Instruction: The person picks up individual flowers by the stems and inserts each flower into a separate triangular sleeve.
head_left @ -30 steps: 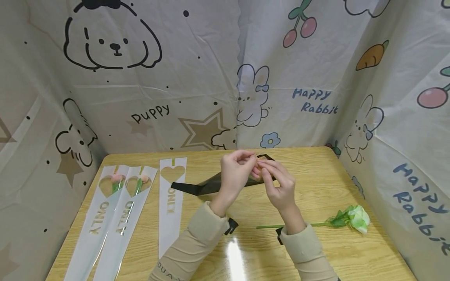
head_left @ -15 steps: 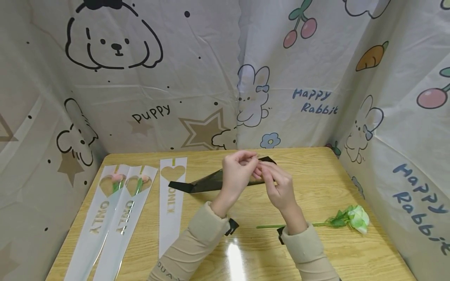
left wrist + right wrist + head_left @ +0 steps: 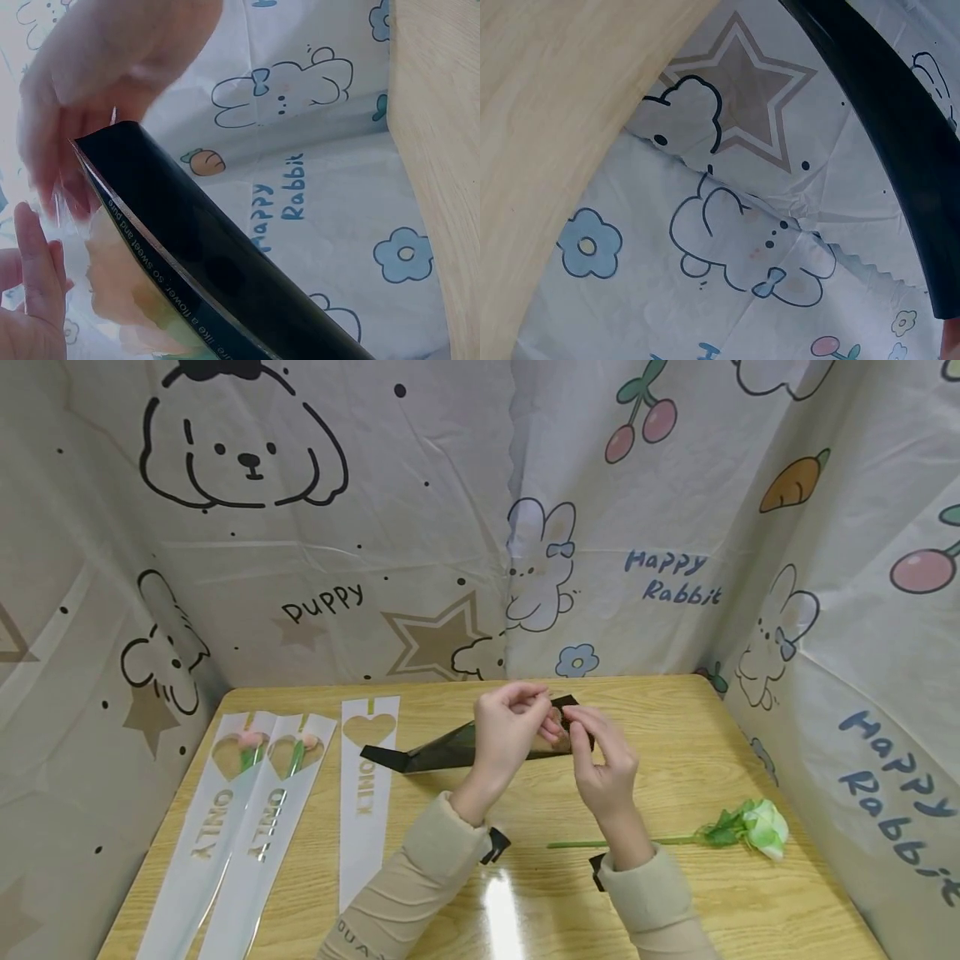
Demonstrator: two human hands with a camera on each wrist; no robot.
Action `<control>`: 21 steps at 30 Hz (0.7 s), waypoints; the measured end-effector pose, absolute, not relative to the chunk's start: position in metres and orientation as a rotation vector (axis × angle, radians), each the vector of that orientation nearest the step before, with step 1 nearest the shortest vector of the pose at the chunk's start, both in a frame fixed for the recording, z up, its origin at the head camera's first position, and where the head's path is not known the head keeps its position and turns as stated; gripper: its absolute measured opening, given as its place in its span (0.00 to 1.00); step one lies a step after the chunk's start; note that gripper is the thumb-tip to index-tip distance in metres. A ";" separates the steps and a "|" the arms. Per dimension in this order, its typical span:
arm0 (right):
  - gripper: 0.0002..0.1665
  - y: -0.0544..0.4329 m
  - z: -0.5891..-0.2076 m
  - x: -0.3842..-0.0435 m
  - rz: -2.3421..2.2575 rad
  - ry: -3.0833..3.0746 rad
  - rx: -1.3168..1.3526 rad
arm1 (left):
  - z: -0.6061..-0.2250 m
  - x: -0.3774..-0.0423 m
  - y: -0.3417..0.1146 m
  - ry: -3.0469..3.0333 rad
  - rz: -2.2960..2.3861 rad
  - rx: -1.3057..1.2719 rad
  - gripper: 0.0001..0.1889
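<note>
A black flower sleeve [image 3: 442, 747] with a clear side is held up over the table, slanting. In the left wrist view, a peach-coloured flower [image 3: 124, 296] shows through the sleeve's clear film. My left hand [image 3: 510, 727] pinches the sleeve near its wide end with thumb and fingertips. At that same end, the fingertips of my right hand [image 3: 607, 764] pinch the clear film at the rim; the exact contact is partly hidden. Thin film glints between the fingers in the left wrist view. Only the sleeve's black back [image 3: 885, 142] and a sliver of fingertip show in the right wrist view.
A green-white rose [image 3: 761, 828] lies on the wooden table [image 3: 675, 727] at the right, stem pointing left. Two white sleeves [image 3: 217, 793] with pink tulips lie at the left. Beside them lies another white sleeve [image 3: 360, 835] marked ONLY. Printed curtains stand behind the table.
My right hand has moved slightly right, apart from my left fingertips, and more of the sleeve's wide end shows. The sleeve's narrow end shifted slightly left. My left hand has hardly moved.
</note>
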State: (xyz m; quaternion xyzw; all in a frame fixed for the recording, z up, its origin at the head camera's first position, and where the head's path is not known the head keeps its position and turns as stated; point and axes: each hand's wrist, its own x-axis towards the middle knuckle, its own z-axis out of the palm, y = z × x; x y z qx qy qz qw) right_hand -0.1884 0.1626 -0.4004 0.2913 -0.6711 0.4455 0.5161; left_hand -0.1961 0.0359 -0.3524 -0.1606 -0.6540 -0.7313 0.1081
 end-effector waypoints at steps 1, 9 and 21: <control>0.19 0.160 -0.403 -0.187 1.094 -1.529 0.633 | -0.349 -0.194 0.035 -1.919 -2.157 -0.474 0.07; 0.17 0.143 -0.441 -0.172 1.319 -1.116 0.391 | -0.331 -0.181 0.034 -1.931 -2.164 -0.455 0.08; 0.03 0.112 -0.477 -0.154 1.546 -1.758 0.145 | -0.332 -0.178 0.037 -1.945 -2.185 -0.443 0.09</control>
